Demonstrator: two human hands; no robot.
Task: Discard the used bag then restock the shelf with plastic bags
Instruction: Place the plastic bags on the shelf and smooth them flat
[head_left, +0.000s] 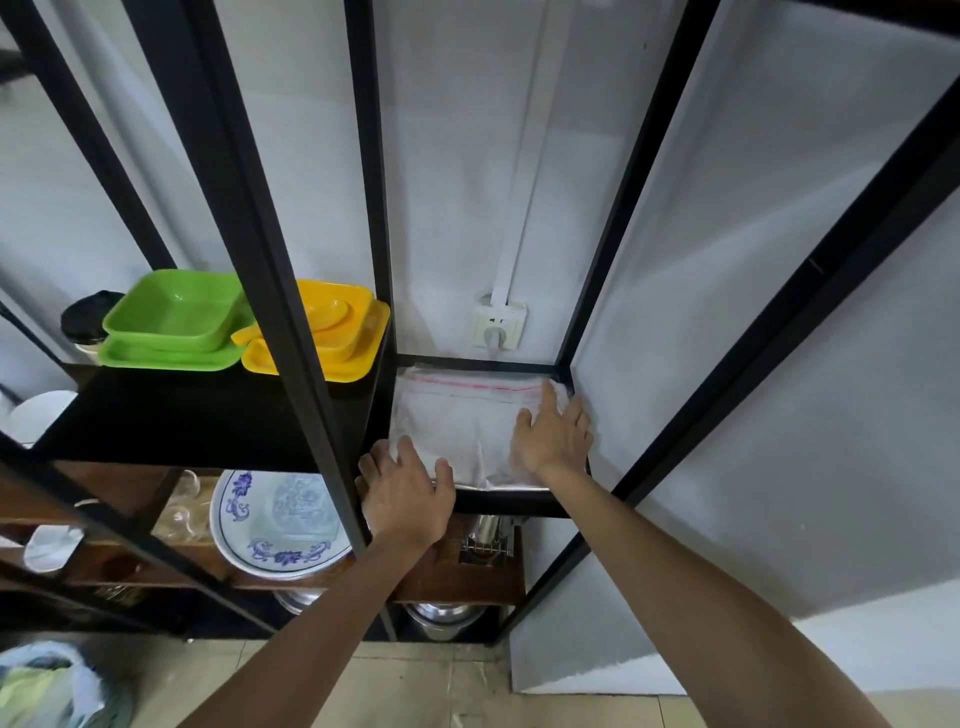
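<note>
Overhead, black metal uprights of the shelf unit (291, 291) cross the view, and one slanting post runs down just left of the left hand (408, 491), partly crowding the way into the narrow right-hand bay. On the black shelf to the left sit a green dish (174, 312) stacked on a green tray, and a yellow dish (332, 325) on a yellow tray, well clear of the hands. Below them a blue-patterned white plate (270, 525) leans on a wooden shelf, with metal pots lower down. A wall socket (498, 325) with a plug is mounted just behind the bay.

The stack of clear plastic bags (462, 423), with a red strip near its far edge, lies flat on the small shelf in that bay. The left hand rests palm down on the stack's near left corner, fingers spread and not closed around anything. The right hand (553, 434) lies flat on the stack's right side by the frame, fingers splayed, pressing rather than gripping. Both forearms reach up from below.
</note>
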